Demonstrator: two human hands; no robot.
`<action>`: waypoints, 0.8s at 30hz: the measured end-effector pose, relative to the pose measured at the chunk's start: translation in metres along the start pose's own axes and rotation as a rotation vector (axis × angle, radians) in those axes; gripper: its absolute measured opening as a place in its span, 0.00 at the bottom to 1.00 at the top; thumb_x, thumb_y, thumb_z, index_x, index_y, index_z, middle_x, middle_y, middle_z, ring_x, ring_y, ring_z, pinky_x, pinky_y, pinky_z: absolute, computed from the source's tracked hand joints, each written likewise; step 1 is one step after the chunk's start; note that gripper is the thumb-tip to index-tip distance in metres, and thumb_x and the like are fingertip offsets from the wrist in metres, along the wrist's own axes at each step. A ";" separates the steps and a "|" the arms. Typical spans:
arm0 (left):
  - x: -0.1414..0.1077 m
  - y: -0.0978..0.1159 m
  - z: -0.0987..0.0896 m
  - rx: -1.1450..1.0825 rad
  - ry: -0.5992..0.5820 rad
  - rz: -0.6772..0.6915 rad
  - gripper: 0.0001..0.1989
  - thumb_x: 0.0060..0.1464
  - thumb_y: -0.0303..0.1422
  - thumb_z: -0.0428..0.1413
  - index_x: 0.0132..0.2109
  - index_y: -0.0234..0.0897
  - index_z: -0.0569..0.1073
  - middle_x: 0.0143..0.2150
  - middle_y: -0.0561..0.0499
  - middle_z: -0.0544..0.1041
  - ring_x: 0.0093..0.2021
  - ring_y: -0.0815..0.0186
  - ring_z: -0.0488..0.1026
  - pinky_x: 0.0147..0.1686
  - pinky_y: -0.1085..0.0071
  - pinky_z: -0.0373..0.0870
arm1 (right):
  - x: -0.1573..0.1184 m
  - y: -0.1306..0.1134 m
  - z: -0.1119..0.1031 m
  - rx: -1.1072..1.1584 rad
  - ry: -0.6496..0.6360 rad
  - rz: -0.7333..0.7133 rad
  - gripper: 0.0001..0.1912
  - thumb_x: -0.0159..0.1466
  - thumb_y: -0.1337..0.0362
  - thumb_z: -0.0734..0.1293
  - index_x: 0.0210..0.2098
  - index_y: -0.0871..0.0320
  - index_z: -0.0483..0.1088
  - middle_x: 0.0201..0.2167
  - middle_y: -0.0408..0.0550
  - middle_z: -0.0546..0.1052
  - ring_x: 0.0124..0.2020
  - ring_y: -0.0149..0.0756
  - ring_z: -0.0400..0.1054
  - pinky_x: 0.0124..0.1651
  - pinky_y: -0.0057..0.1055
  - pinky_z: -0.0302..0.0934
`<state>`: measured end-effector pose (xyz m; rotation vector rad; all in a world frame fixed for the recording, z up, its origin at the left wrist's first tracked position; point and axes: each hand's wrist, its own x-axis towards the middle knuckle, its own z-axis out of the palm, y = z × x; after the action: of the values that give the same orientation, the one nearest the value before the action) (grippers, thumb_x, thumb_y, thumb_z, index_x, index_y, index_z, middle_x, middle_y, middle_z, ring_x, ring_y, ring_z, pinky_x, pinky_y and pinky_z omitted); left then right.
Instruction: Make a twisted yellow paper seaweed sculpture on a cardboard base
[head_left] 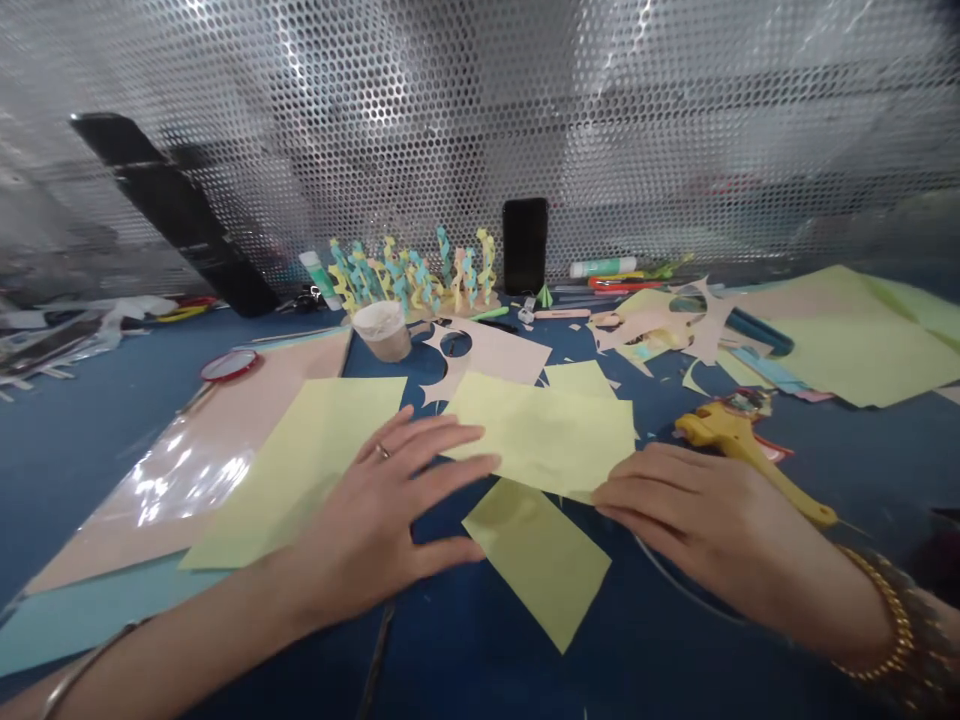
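Head view puts a perforated metal screen [480, 120] across the back of my feed, above a blue table [90, 470] scattered with paper. On the left lies a pink sheet [180, 480] under glossy plastic. Back from the hands I can make out a black phone [525, 245] standing upright, a row of small paper models [409, 275] in yellow and teal, and a paper cup [381, 330].

The central sheet [540, 435], pale yellow, sits mid-table between the hands, overlapping cut paper. The hands are apart, neither clamped. The left hand [375, 510] lies flat, its heel over a second yellow sheet [292, 470] and its fingertips [480, 462] on the central sheet's left edge. The right hand [697, 510] curves over that sheet's lower right corner; I can't tell whether it's pinching.

From here, I'd flag the yellow glue gun [739, 440] just beside the right hand: if it's hot, a careless shift could burn the wrist. Loose sheets could also slide, and a wide sweep could tip the cup.

I can read no brand or writing. The glue stick [604, 267] has a label, but it's too small to make out.
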<state>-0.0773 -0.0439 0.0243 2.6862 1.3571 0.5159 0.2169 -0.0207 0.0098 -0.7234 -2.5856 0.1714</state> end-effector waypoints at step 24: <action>0.009 -0.007 0.022 0.007 -0.117 0.155 0.11 0.61 0.28 0.49 0.46 0.42 0.74 0.42 0.49 0.76 0.41 0.63 0.73 0.34 0.69 0.70 | -0.021 0.022 -0.009 -0.594 -0.136 0.455 0.15 0.68 0.62 0.51 0.40 0.58 0.66 0.39 0.55 0.72 0.36 0.46 0.68 0.25 0.33 0.58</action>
<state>-0.0709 -0.0310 0.0042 2.7926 1.1297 0.3600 0.2478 -0.0126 0.0047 -1.5544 -2.5629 -0.4449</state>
